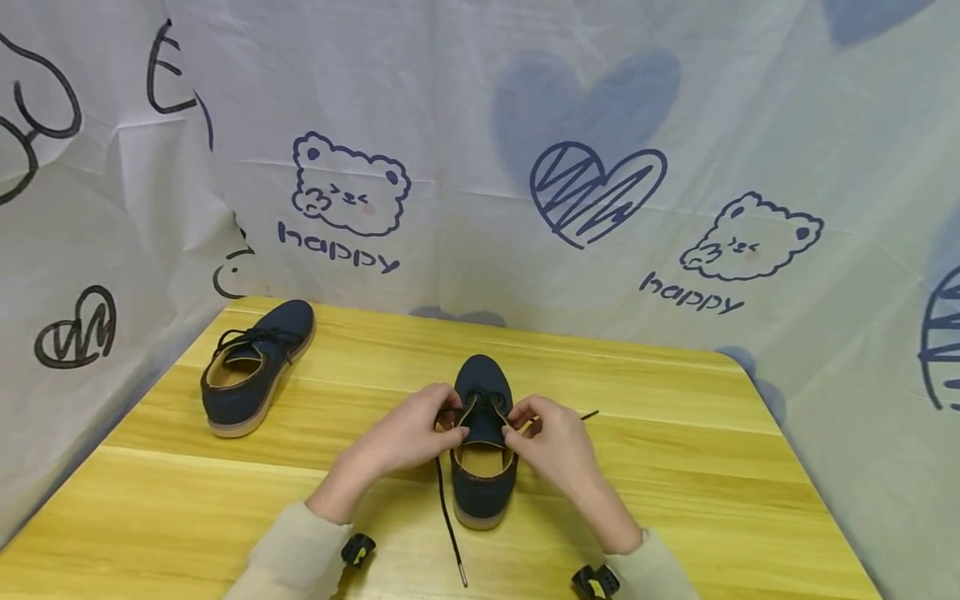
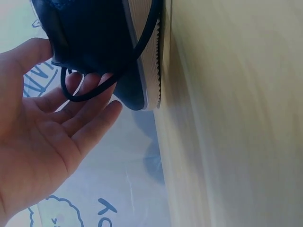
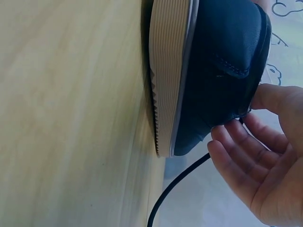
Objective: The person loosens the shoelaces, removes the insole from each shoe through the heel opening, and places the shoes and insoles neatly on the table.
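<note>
A dark navy lace-up shoe (image 1: 483,496) stands upright on the table, toe pointing away from me. My left hand (image 1: 416,433) pinches the left eyelet flap between thumb and fingers. On the opposite side, my right hand (image 1: 558,446) pinches the right flap the same way. Between them the tongue shows, and the lace is threaded only near the toe end. One black lace end (image 1: 448,517) trails toward me on the left; in the left wrist view this lace (image 2: 138,52) passes across the fingers. The other lace end (image 3: 177,178) runs out beyond the right hand.
A matching shoe (image 1: 270,371) with its lace tied stands at the table's far left. The wooden table (image 1: 675,467) meets a printed cloth (image 1: 465,275) at the back and sides. Small black devices (image 1: 358,550) sit by both wrists.
</note>
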Available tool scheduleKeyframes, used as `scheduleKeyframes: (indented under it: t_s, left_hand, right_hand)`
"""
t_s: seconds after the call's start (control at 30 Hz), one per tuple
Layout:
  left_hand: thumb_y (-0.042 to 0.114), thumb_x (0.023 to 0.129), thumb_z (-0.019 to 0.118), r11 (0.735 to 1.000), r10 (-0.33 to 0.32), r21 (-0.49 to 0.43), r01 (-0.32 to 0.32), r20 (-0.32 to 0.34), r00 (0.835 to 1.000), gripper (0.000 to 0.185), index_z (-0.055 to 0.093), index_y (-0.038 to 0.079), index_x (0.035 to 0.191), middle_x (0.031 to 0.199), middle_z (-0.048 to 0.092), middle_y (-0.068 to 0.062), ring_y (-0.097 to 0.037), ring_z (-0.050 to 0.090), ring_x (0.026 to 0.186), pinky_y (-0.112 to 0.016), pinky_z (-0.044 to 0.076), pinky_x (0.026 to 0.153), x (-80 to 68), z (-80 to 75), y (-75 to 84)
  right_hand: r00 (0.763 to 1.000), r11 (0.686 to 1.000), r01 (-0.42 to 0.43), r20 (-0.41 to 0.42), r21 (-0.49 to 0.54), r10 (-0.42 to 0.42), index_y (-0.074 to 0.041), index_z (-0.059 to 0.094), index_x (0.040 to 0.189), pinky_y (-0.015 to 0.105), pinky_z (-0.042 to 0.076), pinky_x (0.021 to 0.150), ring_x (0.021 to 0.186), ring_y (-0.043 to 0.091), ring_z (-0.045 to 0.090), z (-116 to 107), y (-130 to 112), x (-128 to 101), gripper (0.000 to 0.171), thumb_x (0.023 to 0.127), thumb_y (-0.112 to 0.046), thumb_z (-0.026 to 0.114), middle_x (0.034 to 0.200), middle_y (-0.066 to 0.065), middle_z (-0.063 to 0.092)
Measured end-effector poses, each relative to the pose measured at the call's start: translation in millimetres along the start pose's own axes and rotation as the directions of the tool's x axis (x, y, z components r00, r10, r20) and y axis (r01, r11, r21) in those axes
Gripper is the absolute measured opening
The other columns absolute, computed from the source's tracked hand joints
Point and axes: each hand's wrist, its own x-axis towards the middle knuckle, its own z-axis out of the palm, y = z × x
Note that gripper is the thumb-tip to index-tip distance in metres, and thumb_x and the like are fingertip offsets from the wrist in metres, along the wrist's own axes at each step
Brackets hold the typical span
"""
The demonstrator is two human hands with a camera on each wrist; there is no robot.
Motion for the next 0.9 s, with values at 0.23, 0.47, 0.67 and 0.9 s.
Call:
scheduleKeyframes:
  t_s: [0.23,0.47,0.67,0.9]
  left_hand:
    - [0.033,0.105,0.065,0.999,0.029,-0.014,-0.029,0.011,1.000,0.028,0.066,0.009,0.120,0.109,0.065,-0.002,-0.016,0.061,0.097,-0.038,0.053,0.084,1.1,-9.8,-3.2]
    - [0.028,0.111,0.052,0.997,0.077,0.005,-0.077,-0.048,0.996,0.034,0.065,0.004,0.131,0.123,0.066,-0.007,-0.025,0.063,0.116,-0.047,0.053,0.097,12.1,-22.1,-13.7]
    - [0.023,0.111,0.051,0.994,0.102,0.035,-0.100,-0.051,0.994,0.037,0.061,0.002,0.139,0.135,0.063,-0.014,-0.033,0.060,0.125,-0.052,0.052,0.102,36.0,-23.7,-24.7]
    - [0.021,0.111,0.050,0.994,0.079,0.080,-0.079,0.002,0.997,0.037,0.059,0.006,0.145,0.150,0.054,-0.017,-0.037,0.051,0.139,-0.055,0.042,0.114,68.0,-16.0,-37.6]
  right_hand:
    - [0.999,0.999,0.053,0.001,-0.005,-0.053,-0.017,0.074,0.097,0.029,0.057,0.069,0.077,0.012,0.069,-9.3,-1.0,-6.7,0.011,0.089,-0.014,0.081,0.090,-0.007,0.070]
    - [0.969,0.969,0.247,-0.002,-0.015,-0.247,-0.014,0.072,0.102,0.028,0.060,0.067,0.085,0.014,0.068,-11.5,-7.4,-25.5,0.016,0.089,-0.009,0.081,0.096,-0.004,0.069]
    - [0.898,0.891,0.434,-0.018,-0.135,-0.440,-0.014,0.073,0.104,0.031,0.060,0.074,0.096,0.016,0.068,-2.8,-13.2,-39.9,0.019,0.088,-0.015,0.083,0.108,-0.002,0.070]
    - [0.885,0.859,0.460,0.041,-0.226,-0.463,-0.020,0.074,0.102,0.028,0.059,0.075,0.101,0.011,0.067,3.5,-22.2,-50.2,0.016,0.088,-0.020,0.082,0.110,-0.008,0.069]
